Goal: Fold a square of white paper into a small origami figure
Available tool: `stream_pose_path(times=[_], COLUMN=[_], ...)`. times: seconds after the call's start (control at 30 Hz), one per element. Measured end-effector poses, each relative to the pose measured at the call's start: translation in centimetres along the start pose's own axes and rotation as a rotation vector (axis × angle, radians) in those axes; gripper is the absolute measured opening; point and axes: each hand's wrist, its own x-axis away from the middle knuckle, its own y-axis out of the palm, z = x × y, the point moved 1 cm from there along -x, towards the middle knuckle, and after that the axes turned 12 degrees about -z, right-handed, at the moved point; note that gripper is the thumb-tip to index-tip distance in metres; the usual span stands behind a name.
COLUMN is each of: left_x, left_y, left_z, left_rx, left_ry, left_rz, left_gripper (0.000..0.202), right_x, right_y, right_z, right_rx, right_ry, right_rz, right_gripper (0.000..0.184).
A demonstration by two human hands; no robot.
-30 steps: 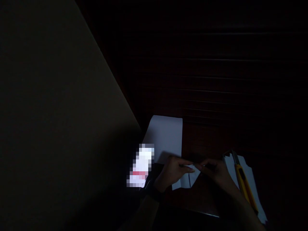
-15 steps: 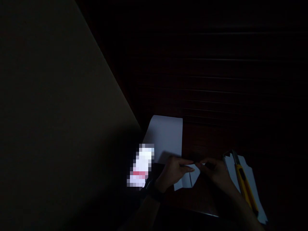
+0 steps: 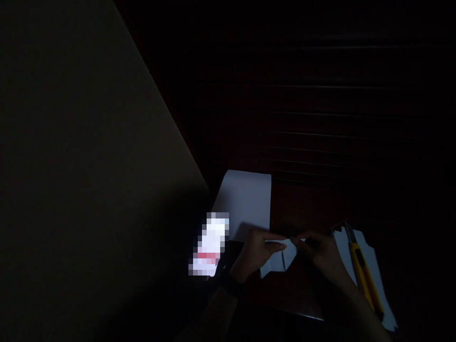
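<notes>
The left hand (image 3: pixel 254 252) and right hand (image 3: pixel 325 255) pinch a folded paper (image 3: pixel 276 261) over the tabletop (image 3: pixel 276 298), fingertips hiding its top edge. Left of this paper, a bright screen (image 3: pixel 213 242) is pixelated beyond reading; behind it, a white sheet (image 3: pixel 249 199) is partly covered. To its right, the right forearm overlaps papers (image 3: pixel 372 263) under a yellow cutter (image 3: pixel 366 280).

A person's bare left hand (image 3: pixel 258 251) and bare right hand (image 3: pixel 320 251) face each other in dim light, fingertips nearly meeting; the left forearm (image 3: pixel 219 311) rises from the lower edge and slants rightward to the left wrist (image 3: pixel 239 271), index finger stretched out above the thumb in a pinch; the right forearm (image 3: pixel 356 304) angles in from lower right, its fingers pointing left, thumb pressed inward beneath them.
</notes>
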Motion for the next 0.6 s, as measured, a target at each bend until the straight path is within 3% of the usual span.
stream_pose_path(times=[0.33,0.43,0.6], left_x=[-0.3,-0.4,-0.4], left_y=[0.2,0.1,-0.1], left_z=[-0.1,-0.1,0.0], left_rx=[-0.022,-0.020,-0.002], left_ry=[0.022,0.027,0.047], left_rz=[0.053,0.081,0.078], left_gripper=[0.025,0.024,0.025], right_x=[-0.1,0.0,0.3], right_y=[0.2,-0.3,-0.8], right_z=[0.1,-0.1,0.4], right_rx=[-0.015,-0.110,-0.337], right_ry=[-0.003,0.000,0.134], right_rz=[0.009,-0.026,-0.002], right_gripper=[0.019,0.018,0.021])
